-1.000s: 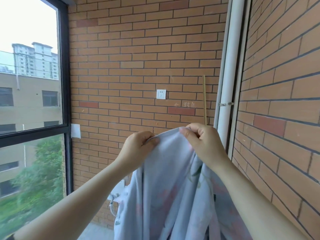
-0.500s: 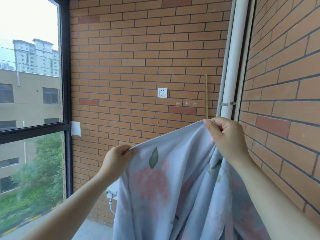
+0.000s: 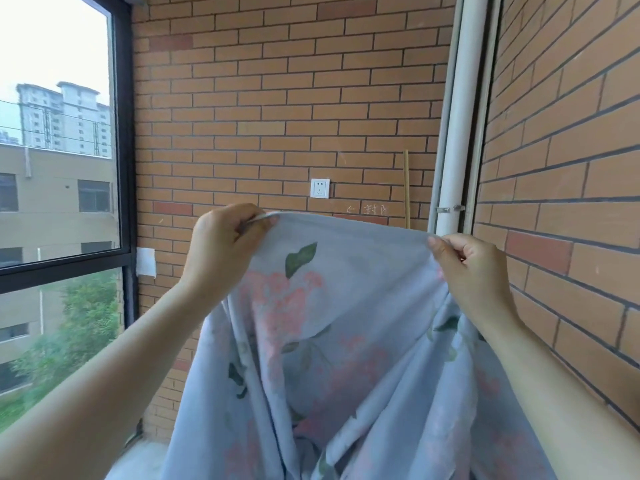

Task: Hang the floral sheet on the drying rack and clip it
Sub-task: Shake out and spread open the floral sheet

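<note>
- Brick walls point(image 3: 294, 109) form the backdrop, with a socket point(image 3: 319, 188) above and between the two hands.
- Left hand point(image 3: 225, 249): fingers point(image 3: 256, 221) curled, pinching the top edge of the floral sheet point(image 3: 332, 341).
- Right hand point(image 3: 471, 271): thumb and curled fingers point(image 3: 450, 242) pinch the same edge.
- Between the grips the edge runs taut; below them the cloth hangs in folds.
- A white pipe point(image 3: 453, 150) rises just behind the right fingers.

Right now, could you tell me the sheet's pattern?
The sheet is pale blue with pink flowers, green leaves; head view.
</note>
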`<control>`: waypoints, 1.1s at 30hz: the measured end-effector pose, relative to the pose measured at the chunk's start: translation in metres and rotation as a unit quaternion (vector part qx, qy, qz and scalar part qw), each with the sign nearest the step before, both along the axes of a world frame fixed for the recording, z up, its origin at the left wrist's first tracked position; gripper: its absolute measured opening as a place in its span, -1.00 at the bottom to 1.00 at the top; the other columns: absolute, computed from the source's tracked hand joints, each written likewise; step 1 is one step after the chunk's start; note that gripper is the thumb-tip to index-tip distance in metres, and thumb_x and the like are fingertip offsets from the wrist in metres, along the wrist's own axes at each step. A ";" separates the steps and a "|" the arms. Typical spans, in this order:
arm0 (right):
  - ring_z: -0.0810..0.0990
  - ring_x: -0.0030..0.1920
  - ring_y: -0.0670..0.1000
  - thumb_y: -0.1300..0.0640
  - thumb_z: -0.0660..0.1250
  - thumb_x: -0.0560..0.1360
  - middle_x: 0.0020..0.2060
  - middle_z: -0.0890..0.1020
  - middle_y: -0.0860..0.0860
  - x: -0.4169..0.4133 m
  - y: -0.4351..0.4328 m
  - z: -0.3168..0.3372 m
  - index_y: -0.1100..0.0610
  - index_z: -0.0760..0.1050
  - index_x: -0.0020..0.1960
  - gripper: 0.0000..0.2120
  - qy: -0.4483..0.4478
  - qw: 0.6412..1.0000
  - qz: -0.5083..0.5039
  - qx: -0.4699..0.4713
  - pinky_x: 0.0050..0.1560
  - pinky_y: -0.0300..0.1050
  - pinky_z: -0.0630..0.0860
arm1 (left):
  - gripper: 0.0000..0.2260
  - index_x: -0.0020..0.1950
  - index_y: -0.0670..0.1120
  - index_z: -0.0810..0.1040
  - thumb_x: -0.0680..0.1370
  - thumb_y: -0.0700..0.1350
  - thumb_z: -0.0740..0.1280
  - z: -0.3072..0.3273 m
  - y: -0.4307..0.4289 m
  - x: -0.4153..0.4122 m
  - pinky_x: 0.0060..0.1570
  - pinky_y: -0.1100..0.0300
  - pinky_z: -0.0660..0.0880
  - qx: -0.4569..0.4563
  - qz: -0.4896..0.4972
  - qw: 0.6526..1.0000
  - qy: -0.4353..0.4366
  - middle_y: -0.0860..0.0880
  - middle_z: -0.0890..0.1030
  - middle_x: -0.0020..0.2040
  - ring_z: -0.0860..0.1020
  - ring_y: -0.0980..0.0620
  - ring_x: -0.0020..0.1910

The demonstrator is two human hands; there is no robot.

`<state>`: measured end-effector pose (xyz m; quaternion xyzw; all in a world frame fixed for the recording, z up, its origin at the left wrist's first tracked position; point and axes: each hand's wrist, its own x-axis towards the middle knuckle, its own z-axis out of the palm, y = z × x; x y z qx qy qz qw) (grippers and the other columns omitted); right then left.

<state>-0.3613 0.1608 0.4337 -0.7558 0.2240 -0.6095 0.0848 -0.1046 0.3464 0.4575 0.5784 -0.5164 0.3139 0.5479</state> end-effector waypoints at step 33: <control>0.21 -0.44 -0.06 0.04 0.33 0.55 -0.52 0.22 0.03 0.045 0.038 -0.009 0.29 0.43 -0.32 -0.62 0.039 0.995 0.089 -0.034 -0.39 -0.15 0.20 | -0.88 -0.27 0.02 0.55 0.43 -0.06 0.46 -0.085 -0.038 -0.020 -0.41 0.38 0.30 0.206 -0.069 0.974 0.071 0.10 0.55 -0.39 0.46 0.21 -0.40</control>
